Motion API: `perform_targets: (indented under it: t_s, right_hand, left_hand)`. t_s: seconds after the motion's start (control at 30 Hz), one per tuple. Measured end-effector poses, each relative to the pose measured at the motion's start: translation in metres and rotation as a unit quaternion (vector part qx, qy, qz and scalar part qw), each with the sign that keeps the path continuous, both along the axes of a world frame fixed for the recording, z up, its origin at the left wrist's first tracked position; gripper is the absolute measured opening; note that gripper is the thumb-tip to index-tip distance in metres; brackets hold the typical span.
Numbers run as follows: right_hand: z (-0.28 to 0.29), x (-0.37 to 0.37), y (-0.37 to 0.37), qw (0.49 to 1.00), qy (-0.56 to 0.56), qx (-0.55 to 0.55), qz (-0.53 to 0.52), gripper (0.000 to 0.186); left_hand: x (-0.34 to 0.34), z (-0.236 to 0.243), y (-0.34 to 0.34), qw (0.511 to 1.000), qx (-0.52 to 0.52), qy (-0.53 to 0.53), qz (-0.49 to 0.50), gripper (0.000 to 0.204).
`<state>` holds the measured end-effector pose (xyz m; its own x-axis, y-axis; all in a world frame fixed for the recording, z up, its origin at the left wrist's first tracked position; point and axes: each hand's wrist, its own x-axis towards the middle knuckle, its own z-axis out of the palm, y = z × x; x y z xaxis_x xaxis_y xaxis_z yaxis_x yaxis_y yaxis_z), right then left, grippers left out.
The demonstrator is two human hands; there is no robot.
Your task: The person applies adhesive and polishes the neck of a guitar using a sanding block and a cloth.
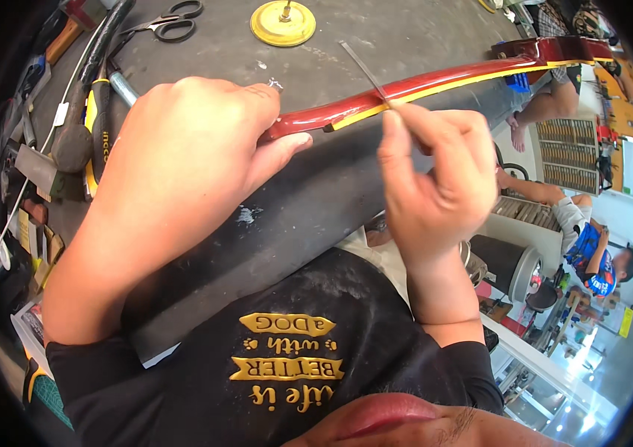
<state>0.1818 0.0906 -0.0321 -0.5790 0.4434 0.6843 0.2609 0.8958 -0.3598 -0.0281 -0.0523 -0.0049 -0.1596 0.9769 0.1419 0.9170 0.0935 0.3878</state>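
Observation:
A glossy red, long instrument neck [320,115] with a yellow strip [357,116] along its near edge runs from the middle toward the upper right. My left hand [182,145] is closed round its left end, thumb beneath and fingers over the top. My right hand [439,175] pinches a thin, flat metal strip tool [363,68] between thumb and forefinger; the tool lies across the red neck at a slant, its far end sticking up beyond it. The part of the tool inside my fingers is hidden.
Black scissors [171,26], a yellow disc [282,22] and several hand tools [97,127] lie on the dark bench [234,56]. Other people are at the right, including a seated person in blue [592,253], beside racks [566,153] and a metal canister [499,264].

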Motion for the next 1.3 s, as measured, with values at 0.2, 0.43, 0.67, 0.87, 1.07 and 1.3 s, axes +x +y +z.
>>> perform_targets:
  t_s: [0.2,0.43,0.67,0.87,1.07,1.3]
  right_hand:
    - [-0.001,0.000,-0.008,0.998,-0.013,0.008,0.059,0.024]
    - [-0.001,-0.001,-0.009,0.998,-0.011,0.002,0.061,0.024]
    - [-0.003,0.000,-0.001,1.000,0.007,0.019,0.014,0.029]
    - [0.003,-0.001,-0.002,0.999,-0.003,0.017,0.031,0.023]
    - [0.002,-0.003,-0.007,0.998,-0.005,-0.002,0.060,0.021]
    - [0.002,-0.001,0.000,0.999,-0.005,0.025,0.024,0.023]
  left_hand:
    - [-0.001,0.000,0.000,1.000,-0.012,-0.001,0.003,0.030]
    - [0.000,0.001,0.001,1.000,-0.004,-0.003,0.006,0.030]
    - [0.001,0.001,0.001,1.000,0.000,0.014,0.001,0.032]
    - [0.000,0.001,0.001,1.000,-0.012,0.008,0.003,0.031]
    - [0.000,0.002,0.001,1.000,-0.026,0.000,0.011,0.031]
    - [0.000,0.002,0.003,1.000,-0.006,0.014,-0.004,0.030]
